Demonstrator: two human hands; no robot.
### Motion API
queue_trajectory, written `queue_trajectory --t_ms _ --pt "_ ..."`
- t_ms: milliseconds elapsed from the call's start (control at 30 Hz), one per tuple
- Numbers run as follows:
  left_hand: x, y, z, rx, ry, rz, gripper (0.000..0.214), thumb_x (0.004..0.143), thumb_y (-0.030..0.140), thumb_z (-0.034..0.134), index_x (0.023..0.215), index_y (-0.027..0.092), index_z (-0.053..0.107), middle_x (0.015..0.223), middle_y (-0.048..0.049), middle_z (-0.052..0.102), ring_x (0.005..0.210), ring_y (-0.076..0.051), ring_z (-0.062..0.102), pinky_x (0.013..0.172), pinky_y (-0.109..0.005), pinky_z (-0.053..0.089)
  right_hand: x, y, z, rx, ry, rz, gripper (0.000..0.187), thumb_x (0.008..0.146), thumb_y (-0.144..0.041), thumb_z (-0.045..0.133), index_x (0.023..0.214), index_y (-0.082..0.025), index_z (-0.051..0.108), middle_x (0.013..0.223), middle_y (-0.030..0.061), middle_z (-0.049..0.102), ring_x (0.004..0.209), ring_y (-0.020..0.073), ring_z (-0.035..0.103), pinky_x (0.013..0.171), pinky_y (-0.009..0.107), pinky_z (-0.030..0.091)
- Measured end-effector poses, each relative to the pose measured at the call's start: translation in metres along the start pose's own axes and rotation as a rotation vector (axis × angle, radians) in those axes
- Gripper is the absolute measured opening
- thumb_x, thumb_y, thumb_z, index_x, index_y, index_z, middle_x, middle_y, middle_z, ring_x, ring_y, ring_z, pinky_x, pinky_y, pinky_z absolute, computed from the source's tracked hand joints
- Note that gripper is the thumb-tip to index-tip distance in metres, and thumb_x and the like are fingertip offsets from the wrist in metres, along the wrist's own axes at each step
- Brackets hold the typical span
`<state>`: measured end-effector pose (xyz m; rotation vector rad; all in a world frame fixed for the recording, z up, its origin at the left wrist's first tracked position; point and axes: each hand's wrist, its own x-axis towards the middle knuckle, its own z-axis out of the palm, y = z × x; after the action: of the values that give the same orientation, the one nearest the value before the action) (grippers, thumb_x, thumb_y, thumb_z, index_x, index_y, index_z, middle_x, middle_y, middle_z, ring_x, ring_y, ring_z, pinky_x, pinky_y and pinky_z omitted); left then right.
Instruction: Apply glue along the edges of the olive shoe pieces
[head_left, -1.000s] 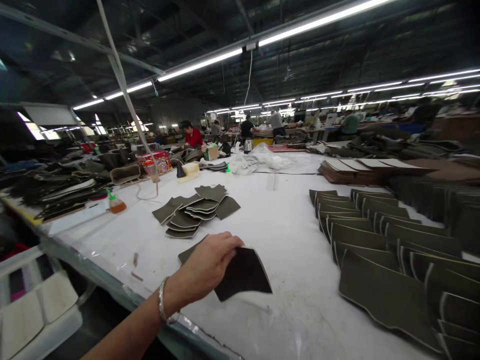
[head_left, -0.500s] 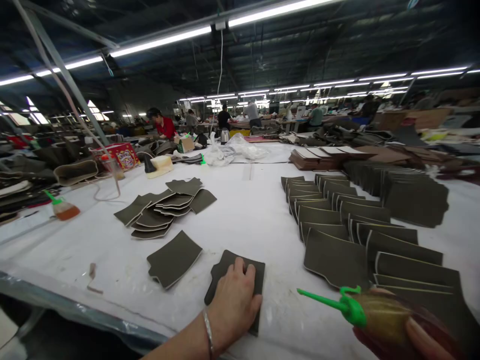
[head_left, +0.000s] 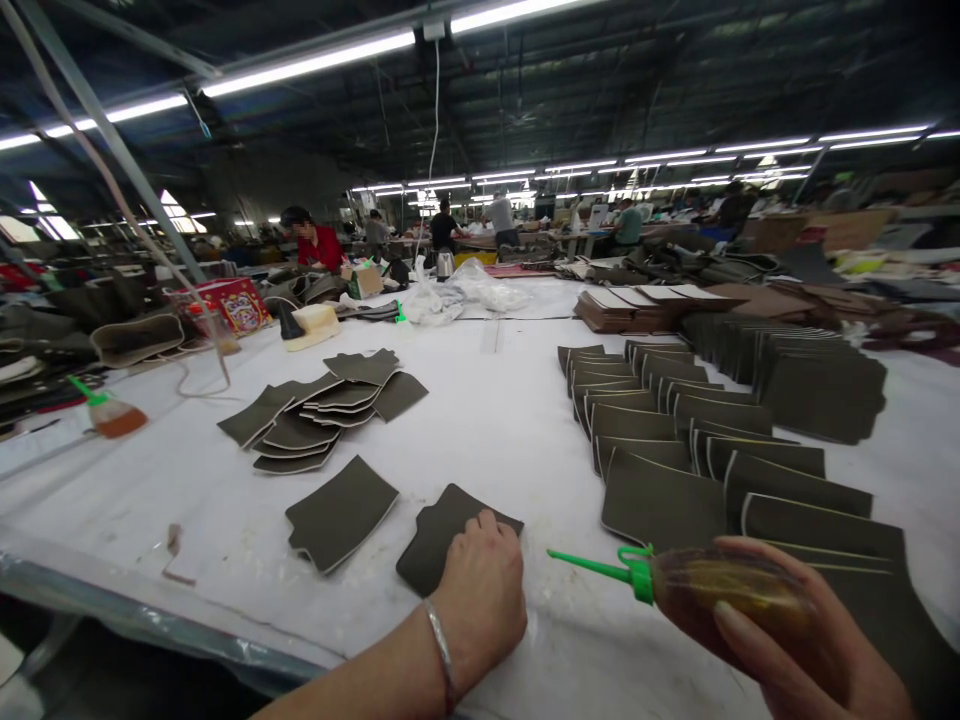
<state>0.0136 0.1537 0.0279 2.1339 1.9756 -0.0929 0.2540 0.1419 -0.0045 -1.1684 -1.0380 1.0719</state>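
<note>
My left hand (head_left: 484, 590), with a silver bangle at the wrist, lies over the right part of a dark leather-like piece (head_left: 435, 540). Its fingers are curled in at the piece's right edge; the fingertips are mostly hidden. My right hand (head_left: 817, 630) is wrapped round a squeeze bottle (head_left: 727, 590) of amber liquid, held tilted above the table. The bottle's thin green nozzle (head_left: 592, 565) points left, toward my left hand, without touching the piece. Just left lies another single dark piece (head_left: 343, 515), apart from the one under my hand.
A loose heap of dark pieces (head_left: 322, 410) lies further back on the white table (head_left: 495, 420). Overlapping rows of dark pieces (head_left: 660, 490) fill the right side. Another green-nozzled bottle (head_left: 116, 415) stands at left. Clear plastic bags (head_left: 457, 295) lie at the back. People work beyond.
My left hand's fingers have curled in toward the piece's right edge, uncovering more of its surface. My right hand has brought the bottle leftward and closer to the piece.
</note>
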Motion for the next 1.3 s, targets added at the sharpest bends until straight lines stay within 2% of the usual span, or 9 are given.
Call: queue_trajectory --t_ms 167,267,367,500,700,900,1033,1200,1300 --pt "0.002 -0.021 -0.007 -0.016 -0.026 0.1 0.023 0.076 0.016 0.046 0.091 0.014 0.064 0.097 -0.0142 0.062 0.088 -0.029 0.063 0.079 -0.042 0.051 0.005 0.002 0.0 -0.244 -0.061 -0.092 0.064 0.068 -0.05 0.078 0.123 -0.026 0.054 0.102 0.0073 0.071 0.087 0.0316 0.07 0.07 0.029 0.061" --pt "0.005 -0.028 -0.008 -0.039 -0.024 0.118 0.022 0.076 0.014 0.044 0.085 0.017 0.063 0.091 -0.0109 0.064 0.083 -0.027 0.064 0.077 -0.04 0.051 0.002 -0.01 0.02 -0.372 -0.093 -0.174 0.06 0.07 -0.051 0.077 0.12 -0.025 0.055 0.101 0.0052 0.069 0.086 0.0273 0.07 0.075 0.027 0.059" --pt "0.006 -0.031 -0.006 -0.063 -0.01 0.129 0.023 0.075 0.014 0.044 0.088 0.018 0.063 0.092 -0.0105 0.066 0.084 -0.027 0.065 0.078 -0.04 0.05 0.0 -0.02 0.042 -0.452 -0.089 -0.222 0.055 0.074 -0.054 0.072 0.118 -0.026 0.055 0.1 0.0031 0.067 0.084 0.0249 0.068 0.08 0.03 0.055" --pt "0.004 -0.032 -0.006 -0.068 -0.017 0.135 0.025 0.076 0.016 0.044 0.091 0.018 0.063 0.091 -0.0108 0.068 0.086 -0.028 0.065 0.078 -0.039 0.049 0.004 -0.02 0.056 -0.534 -0.131 -0.294 0.051 0.075 -0.054 0.071 0.116 -0.027 0.055 0.102 0.0013 0.065 0.083 0.0235 0.066 0.077 0.031 0.052" --pt "0.006 -0.039 -0.003 -0.079 0.008 0.167 0.022 0.073 0.015 0.045 0.086 0.02 0.062 0.087 -0.0096 0.07 0.084 -0.028 0.067 0.074 -0.037 0.05 0.014 -0.015 0.062 -0.611 -0.211 -0.367 0.051 0.079 -0.053 0.069 0.119 -0.028 0.053 0.105 0.0028 0.064 0.087 0.0246 0.065 0.084 0.036 0.051" --pt "0.008 -0.04 -0.002 -0.093 0.006 0.167 0.022 0.072 0.017 0.044 0.084 0.02 0.062 0.084 -0.0088 0.07 0.081 -0.028 0.067 0.072 -0.037 0.05 0.012 -0.014 0.062 -0.659 -0.268 -0.485 0.042 0.083 -0.049 0.066 0.116 -0.028 0.053 0.105 0.0032 0.062 0.085 0.0227 0.065 0.077 0.031 0.053" --pt "0.007 -0.037 0.0 -0.078 0.005 0.164 0.023 0.073 0.019 0.045 0.087 0.02 0.062 0.085 -0.0098 0.068 0.081 -0.028 0.066 0.072 -0.039 0.051 0.011 -0.014 0.059 -0.694 -0.282 -0.458 0.043 0.083 -0.05 0.067 0.117 -0.028 0.053 0.105 0.0028 0.065 0.084 0.0232 0.066 0.077 0.031 0.053" --pt "0.005 -0.037 0.003 -0.082 0.022 0.169 0.028 0.073 0.018 0.043 0.093 0.019 0.062 0.087 -0.0103 0.068 0.08 -0.029 0.066 0.072 -0.04 0.052 0.017 -0.013 0.057 -0.704 -0.228 -0.436 0.045 0.083 -0.052 0.066 0.119 -0.028 0.052 0.104 0.0018 0.066 0.086 0.024 0.066 0.082 0.034 0.052" --pt "0.006 -0.038 0.002 -0.09 0.022 0.183 0.025 0.072 0.017 0.043 0.089 0.02 0.061 0.084 -0.0094 0.068 0.08 -0.028 0.067 0.072 -0.039 0.052 0.019 -0.012 0.056 -0.737 -0.239 -0.421 0.046 0.083 -0.052 0.066 0.119 -0.028 0.051 0.102 0.0013 0.067 0.084 0.0231 0.067 0.076 0.032 0.052"
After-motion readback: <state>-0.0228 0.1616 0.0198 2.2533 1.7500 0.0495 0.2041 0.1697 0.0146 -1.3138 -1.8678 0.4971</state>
